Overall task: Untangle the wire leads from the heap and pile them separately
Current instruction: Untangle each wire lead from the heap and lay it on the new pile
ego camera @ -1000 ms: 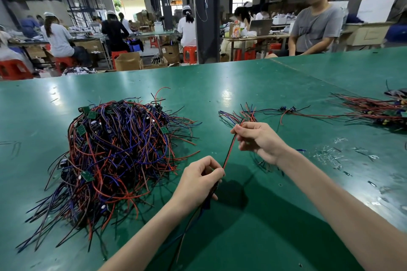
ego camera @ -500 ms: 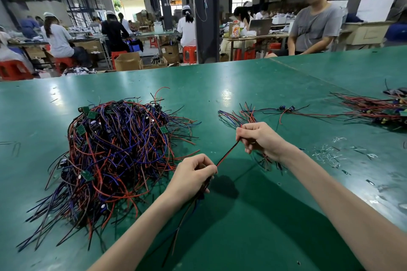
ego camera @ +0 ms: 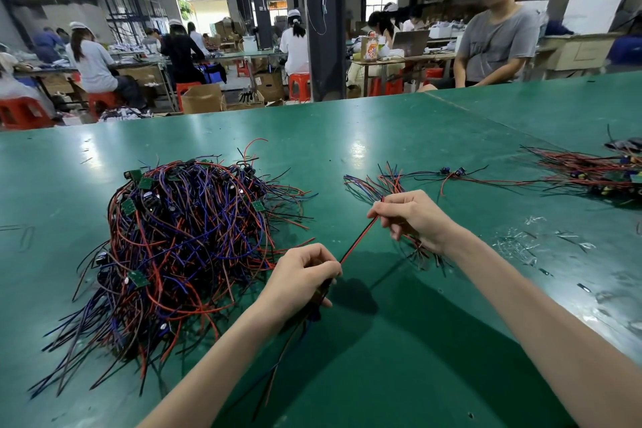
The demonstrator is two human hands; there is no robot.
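Observation:
A big tangled heap of red, blue and black wire leads (ego camera: 180, 247) with small green circuit boards lies on the green table (ego camera: 382, 340) at the left. A red-and-black lead (ego camera: 359, 240) is stretched taut between my hands. My left hand (ego camera: 302, 280) grips its lower part, and loose wire ends hang down below the fist. My right hand (ego camera: 413, 215) pinches the upper end, just over a small separate pile of leads (ego camera: 378, 184).
Another bundle of wired parts (ego camera: 590, 174) lies at the far right of the table. Small clear scraps (ego camera: 521, 243) are scattered right of my right arm. A person in a grey shirt (ego camera: 496, 42) sits beyond the table's far edge; other workers sit at benches behind.
My left hand has drawn slightly left and back toward the heap, and my right hand has edged right, so the lead between them is now longer and tighter.

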